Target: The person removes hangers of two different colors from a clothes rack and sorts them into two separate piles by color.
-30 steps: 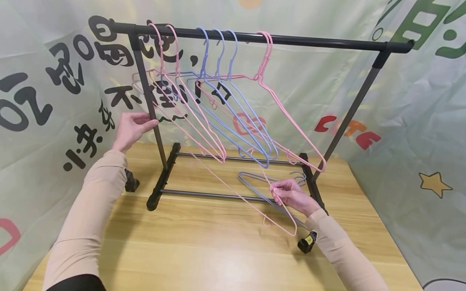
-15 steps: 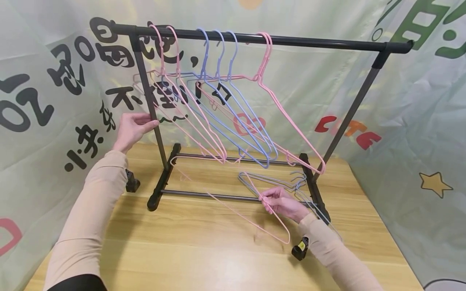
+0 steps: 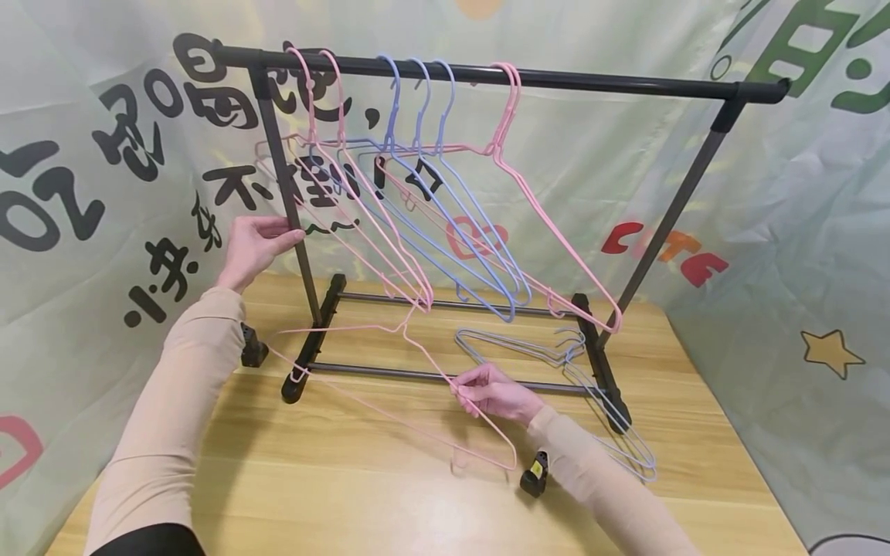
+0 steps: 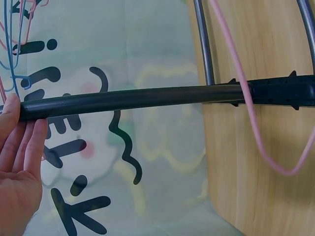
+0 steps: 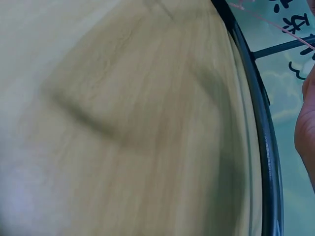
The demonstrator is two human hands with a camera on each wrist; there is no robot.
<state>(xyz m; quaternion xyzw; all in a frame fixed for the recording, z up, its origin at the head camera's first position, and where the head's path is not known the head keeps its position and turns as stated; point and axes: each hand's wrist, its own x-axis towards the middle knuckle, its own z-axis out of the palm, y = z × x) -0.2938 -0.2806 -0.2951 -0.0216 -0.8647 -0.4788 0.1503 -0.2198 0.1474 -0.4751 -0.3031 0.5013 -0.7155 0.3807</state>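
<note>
My left hand (image 3: pixel 253 245) grips the left post (image 3: pixel 283 174) of a black clothes rack, thumb on one side and fingers on the other, as the left wrist view shows. Between thumb and fingers, my right hand (image 3: pixel 497 392) pinches the side of a pink hanger (image 3: pixel 341 329), in front of the rack's base and low over the table. Its hook end overlaps the lower corners of the pink hangers (image 3: pixel 396 232) hanging at left. Only an edge of the right hand (image 5: pixel 307 128) shows in the right wrist view, which is blurred.
Blue hangers (image 3: pixel 420 116) hang mid-rail, and more pink hangers (image 3: pixel 511 116) right of them. Blue-grey hangers (image 3: pixel 568 359) lie on the wooden table (image 3: pixel 334 479) at the base's right. A black caster (image 3: pixel 534 475) sits in front. Printed cloth (image 3: pixel 786 232) surrounds the table.
My right hand has moved left and slightly down with the pink hanger, whose hook end has come out to the left. My left hand stays on the post.
</note>
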